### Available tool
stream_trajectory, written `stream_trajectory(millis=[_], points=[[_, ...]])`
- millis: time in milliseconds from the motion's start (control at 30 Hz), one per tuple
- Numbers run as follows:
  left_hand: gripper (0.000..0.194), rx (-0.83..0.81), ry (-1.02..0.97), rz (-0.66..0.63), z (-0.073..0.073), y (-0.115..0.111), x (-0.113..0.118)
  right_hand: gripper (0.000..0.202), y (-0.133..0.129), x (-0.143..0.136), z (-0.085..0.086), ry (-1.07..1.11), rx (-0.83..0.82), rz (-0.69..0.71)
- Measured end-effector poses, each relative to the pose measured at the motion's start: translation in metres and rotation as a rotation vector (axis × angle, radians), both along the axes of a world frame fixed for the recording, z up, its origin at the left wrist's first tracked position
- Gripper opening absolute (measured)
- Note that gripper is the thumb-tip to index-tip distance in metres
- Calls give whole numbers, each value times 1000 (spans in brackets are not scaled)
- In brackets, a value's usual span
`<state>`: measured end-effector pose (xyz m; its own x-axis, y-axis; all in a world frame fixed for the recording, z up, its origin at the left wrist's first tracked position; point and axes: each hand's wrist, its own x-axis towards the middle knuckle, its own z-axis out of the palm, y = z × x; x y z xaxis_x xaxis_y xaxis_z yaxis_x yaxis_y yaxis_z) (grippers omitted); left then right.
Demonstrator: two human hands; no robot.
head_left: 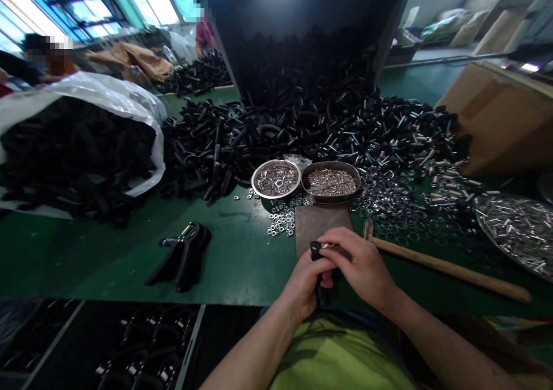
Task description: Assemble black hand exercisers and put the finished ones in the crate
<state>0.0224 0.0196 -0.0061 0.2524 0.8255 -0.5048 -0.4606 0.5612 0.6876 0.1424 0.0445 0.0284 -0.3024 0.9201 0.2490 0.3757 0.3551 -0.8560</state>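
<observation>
My left hand (306,280) is closed around a black plastic clamp (316,250), held upright over the front of a flat metal plate (317,220). From the right, my right hand (363,260) pinches the same clamp near its top, where a small bit of shiny metal shows between the fingers. Much of the clamp is hidden by both hands. On the green table to the left lies a black spring clamp (190,257) with a metal spring at its head. A wooden-handled hammer (449,266) lies right of the plate, its head close to my right hand.
Behind the plate stand a round bowl (276,195) and an oval tin (332,199) of small metal parts. Nuts (281,224), metal rings (395,200) and black parts (276,125) spread around. A bag (159,142), a carton (496,113) and a tray (488,228) flank them.
</observation>
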Motion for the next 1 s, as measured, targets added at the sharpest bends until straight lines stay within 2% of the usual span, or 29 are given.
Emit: stream_trajectory(millis=[67,200,267,333,400,433,500,567,633,700,767,867,933,1000], points=[[22,58,147,-27,3,-1,-1,15,-1,0,-1,-19,-9,4],[29,155,405,-173,8,-2,-3,10,1,2,-8,20,-103,-90],[31,156,389,-276,8,-4,-4,13,6,12,-14,50,-200,-58],[32,110,236,-342,6,-7,-7,18,13,33,-19,24,-271,-14],[33,62,77,-330,4,-9,-11,16,23,63,-25,-112,-229,-99],[33,50,41,-298,3,-10,-13,13,29,80,-29,-220,-166,-203],[32,58,67,-227,3,-9,-19,11,39,112,-37,-467,-84,-359],[32,93,149,-198,2,-6,-23,10,46,135,-45,-623,-84,-400],[36,122,215,-189,1,-3,-24,11,49,143,-49,-653,-88,-400],[40,120,235,-170,0,0,-23,13,46,138,-46,-542,-60,-387],[45,67,181,-143,0,2,-18,14,39,120,-35,-306,-84,-323],[55,-48,22,-126,5,7,-9,18,21,82,-12,55,-255,-102],[60,-86,-53,-130,9,9,-2,18,8,57,-1,112,-323,12],[60,-84,-87,-137,12,9,3,14,1,37,4,44,-326,46]])
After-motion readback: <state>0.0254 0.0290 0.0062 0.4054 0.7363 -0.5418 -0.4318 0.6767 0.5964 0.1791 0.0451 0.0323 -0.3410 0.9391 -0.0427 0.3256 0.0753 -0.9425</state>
